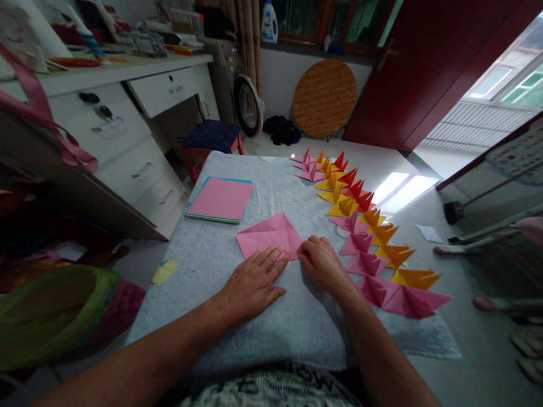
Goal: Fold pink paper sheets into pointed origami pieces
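A pink sheet of origami paper [271,232] with crease lines lies on the cloth-covered table [280,181] in front of me. My left hand [257,280] rests flat on its near edge, fingers stretched out and thumb apart. At the sheet's right corner, the fingers of my right hand [320,260] are bent together and pinch the paper. Rows of folded paper cranes in pink [360,243], yellow [335,183] and red [358,192] stand along the table's right side. To the far left sits a stack of square coloured paper [220,199], pink on top.
A white desk with drawers [123,147] stands at the left, a blue-topped stool [212,135] beside it. Behind are a washing machine with its door open [248,104] and a round wooden board [326,97]. A green-rimmed basket [59,305] sits low at the left.
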A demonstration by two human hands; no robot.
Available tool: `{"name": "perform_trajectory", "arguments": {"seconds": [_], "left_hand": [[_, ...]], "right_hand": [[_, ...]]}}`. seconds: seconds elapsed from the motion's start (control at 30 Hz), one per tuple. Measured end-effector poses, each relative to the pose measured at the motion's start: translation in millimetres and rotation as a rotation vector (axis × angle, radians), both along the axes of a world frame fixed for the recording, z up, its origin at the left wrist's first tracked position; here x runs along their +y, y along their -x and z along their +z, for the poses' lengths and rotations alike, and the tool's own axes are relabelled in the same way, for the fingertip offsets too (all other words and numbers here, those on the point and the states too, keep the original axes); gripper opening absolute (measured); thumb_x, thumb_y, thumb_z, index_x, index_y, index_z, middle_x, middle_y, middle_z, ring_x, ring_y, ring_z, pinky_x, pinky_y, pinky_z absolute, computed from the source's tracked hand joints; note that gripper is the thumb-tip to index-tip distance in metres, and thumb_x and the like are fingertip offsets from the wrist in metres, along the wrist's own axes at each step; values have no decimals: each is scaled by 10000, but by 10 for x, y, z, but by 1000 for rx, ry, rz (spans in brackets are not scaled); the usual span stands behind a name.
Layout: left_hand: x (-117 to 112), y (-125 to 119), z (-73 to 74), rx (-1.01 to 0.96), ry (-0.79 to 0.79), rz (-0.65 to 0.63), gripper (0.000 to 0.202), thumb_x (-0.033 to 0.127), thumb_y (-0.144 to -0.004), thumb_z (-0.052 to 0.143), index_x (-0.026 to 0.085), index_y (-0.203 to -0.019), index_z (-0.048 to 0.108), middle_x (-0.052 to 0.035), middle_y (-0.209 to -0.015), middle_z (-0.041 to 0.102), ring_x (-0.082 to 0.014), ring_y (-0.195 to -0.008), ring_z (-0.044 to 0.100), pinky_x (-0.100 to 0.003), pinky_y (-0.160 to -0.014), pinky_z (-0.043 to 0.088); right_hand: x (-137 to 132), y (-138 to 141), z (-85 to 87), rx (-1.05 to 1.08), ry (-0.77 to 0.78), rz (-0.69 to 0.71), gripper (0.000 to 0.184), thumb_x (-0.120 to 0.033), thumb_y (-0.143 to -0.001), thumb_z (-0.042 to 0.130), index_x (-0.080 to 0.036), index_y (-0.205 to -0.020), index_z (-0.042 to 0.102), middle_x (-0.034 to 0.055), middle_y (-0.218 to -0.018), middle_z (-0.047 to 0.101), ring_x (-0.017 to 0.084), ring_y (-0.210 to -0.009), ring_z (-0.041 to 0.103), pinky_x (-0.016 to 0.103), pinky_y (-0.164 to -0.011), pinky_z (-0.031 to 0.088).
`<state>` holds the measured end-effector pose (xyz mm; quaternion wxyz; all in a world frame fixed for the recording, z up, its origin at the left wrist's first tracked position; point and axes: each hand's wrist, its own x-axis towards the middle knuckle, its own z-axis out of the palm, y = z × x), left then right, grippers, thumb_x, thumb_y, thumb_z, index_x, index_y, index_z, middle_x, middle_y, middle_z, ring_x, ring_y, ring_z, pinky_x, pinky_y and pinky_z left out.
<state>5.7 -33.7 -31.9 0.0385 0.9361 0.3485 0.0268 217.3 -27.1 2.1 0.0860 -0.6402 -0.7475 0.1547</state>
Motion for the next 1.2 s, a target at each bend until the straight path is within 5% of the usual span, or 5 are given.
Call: {"name": "perform_trajectory", "arguments": {"seconds": [0.6, 1.2], "left_hand": [[21, 12, 11, -20, 47, -54, 602, 478, -990, 457, 246, -1534, 350, -55, -1600, 381, -274, -1477, 328, -461, -1198, 257], [39, 23, 3, 5, 64, -45, 641, 516, -987, 426, 226, -1548, 322, -74, -1610, 357, -255, -1491, 305, -465, -1217, 190]], "right_hand": [[145, 55, 6, -232, 117, 13, 245, -214, -969, 471, -144, -990, 704, 149, -1020, 711, 255, -940, 627, 342, -798, 387], [178, 47, -42, -266, 99, 50, 253, -193, -962, 460, -130, -976, 705, 166, -1012, 712, 269, -940, 635, 353, -793, 391]]}}
